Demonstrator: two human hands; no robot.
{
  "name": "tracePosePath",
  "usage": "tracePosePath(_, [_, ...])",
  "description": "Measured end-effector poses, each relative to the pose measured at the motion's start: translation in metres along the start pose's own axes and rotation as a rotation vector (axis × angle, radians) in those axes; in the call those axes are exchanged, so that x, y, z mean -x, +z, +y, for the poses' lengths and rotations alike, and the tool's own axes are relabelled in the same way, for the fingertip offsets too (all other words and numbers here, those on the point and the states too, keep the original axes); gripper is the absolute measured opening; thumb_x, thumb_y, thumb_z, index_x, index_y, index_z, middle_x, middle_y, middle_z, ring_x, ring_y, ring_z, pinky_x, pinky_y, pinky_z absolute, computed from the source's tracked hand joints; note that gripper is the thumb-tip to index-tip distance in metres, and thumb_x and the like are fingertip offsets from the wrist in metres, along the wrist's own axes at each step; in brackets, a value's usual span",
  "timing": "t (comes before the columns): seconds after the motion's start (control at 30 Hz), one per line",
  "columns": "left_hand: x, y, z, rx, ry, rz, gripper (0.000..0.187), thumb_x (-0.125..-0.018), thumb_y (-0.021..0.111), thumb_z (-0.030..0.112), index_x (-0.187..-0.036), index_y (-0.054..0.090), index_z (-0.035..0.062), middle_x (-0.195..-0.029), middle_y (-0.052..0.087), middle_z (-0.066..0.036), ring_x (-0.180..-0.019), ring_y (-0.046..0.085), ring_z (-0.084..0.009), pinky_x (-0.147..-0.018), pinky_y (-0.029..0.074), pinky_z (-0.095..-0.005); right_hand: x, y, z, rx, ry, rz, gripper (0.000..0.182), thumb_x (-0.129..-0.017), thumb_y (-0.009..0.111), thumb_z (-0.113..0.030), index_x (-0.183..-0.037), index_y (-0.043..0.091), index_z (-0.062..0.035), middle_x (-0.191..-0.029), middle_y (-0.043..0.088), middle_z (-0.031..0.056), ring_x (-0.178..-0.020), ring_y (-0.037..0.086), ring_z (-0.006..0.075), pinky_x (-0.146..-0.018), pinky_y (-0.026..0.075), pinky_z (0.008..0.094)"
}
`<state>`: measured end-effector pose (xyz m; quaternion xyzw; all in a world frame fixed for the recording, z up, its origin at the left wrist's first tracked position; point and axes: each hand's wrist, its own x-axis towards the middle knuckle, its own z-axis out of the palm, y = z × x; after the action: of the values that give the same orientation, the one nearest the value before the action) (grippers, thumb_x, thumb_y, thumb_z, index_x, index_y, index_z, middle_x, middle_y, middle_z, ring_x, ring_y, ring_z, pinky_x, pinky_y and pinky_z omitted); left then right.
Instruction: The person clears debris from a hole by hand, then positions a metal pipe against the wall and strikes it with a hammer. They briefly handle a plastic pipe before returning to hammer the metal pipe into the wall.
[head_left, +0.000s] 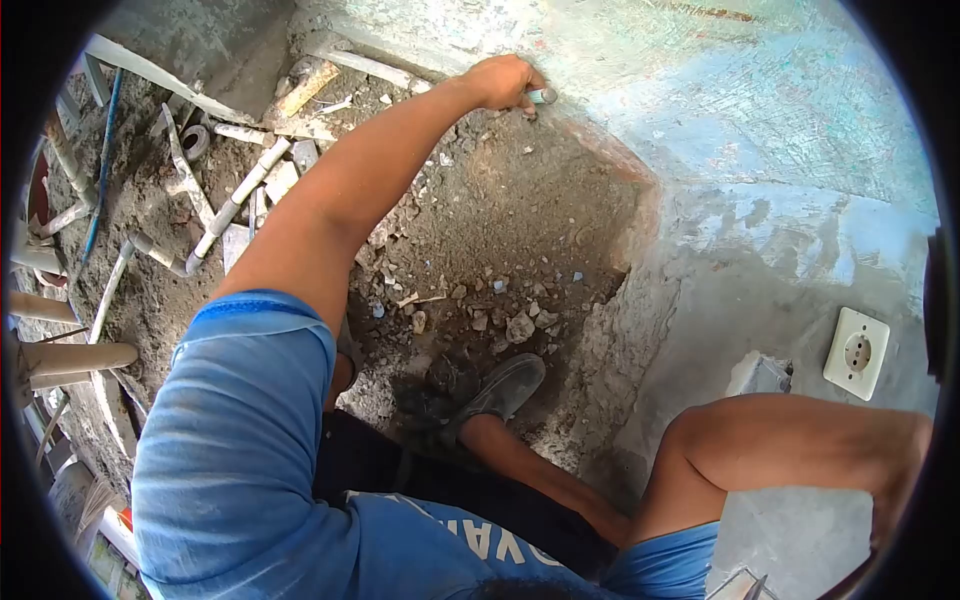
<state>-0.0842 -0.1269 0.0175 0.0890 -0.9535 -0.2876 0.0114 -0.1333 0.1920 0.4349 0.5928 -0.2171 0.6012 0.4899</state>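
My left hand (503, 83) reaches out to the foot of the painted wall (700, 90). Its fingers are closed round a short rod (543, 97) with a pale greenish, rounded end; the rest of this rod is hidden by the hand. Below it lies a patch of dug-up soil and rubble (510, 200). My right hand (888, 500) hangs at the far right edge beside the grey plastered wall, the arm bent at the elbow. Shadow and the lens rim hide its fingers.
Grey and white pipes (235, 208) and broken pieces lie over the soil on the left. A blue hose (103, 165) runs there too. On the right wall sits a white socket (857, 352) near a broken recess (765, 375). My shoe (510, 385) stands among stones.
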Motion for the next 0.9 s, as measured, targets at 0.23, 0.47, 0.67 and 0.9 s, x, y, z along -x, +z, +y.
tracePosePath(0.23, [-0.003,0.005,-0.002,-0.008,-0.017,-0.017,0.024,-0.076,0.077,0.024,-0.092,0.067,0.0086,-0.084,0.069,-0.009,-0.08,0.064,-0.0256,-0.074,0.048,-0.042,0.17,-0.016,-0.048,0.269,0.996,-0.022,0.025,-0.091,0.05,-0.008,-0.067,0.045,-0.0006,-0.059,0.046,0.0103,-0.052,0.047,0.0206,-0.06,0.051,0.0424])
tracePosePath(0.47, [-0.005,0.014,-0.016,0.07,0.073,0.105,0.033,-0.074,0.079,0.024,-0.072,0.054,0.0029,-0.065,0.06,-0.007,-0.068,0.06,-0.0239,-0.066,0.044,-0.0419,0.316,0.005,-0.18,0.55,1.601,-0.473,0.023,-0.093,0.06,-0.019,-0.082,0.049,-0.0027,-0.061,0.054,0.0066,-0.051,0.053,0.0168,-0.052,0.045,0.0342])
tracePosePath(0.67, [-0.001,0.01,-0.015,0.136,0.102,0.082,0.029,-0.07,0.081,0.024,-0.086,0.066,0.0051,-0.078,0.066,-0.011,-0.073,0.061,-0.0286,-0.066,0.046,-0.0414,0.337,0.009,-0.175,0.661,1.799,-0.959,0.042,-0.093,0.057,-0.039,-0.086,0.052,0.0019,-0.065,0.057,0.0169,-0.06,0.058,0.0305,-0.06,0.045,0.0416])
tracePosePath(0.9, [0.0,0.007,-0.007,0.087,0.051,0.044,0.031,-0.072,0.08,0.025,-0.086,0.064,0.0031,-0.075,0.064,-0.011,-0.074,0.062,-0.0285,-0.069,0.046,-0.0434,0.214,0.038,-0.111,0.387,1.334,-0.128,0.025,-0.095,0.056,-0.024,-0.094,0.046,-0.001,-0.063,0.05,0.0052,-0.05,0.05,0.013,-0.046,0.042,0.0247])
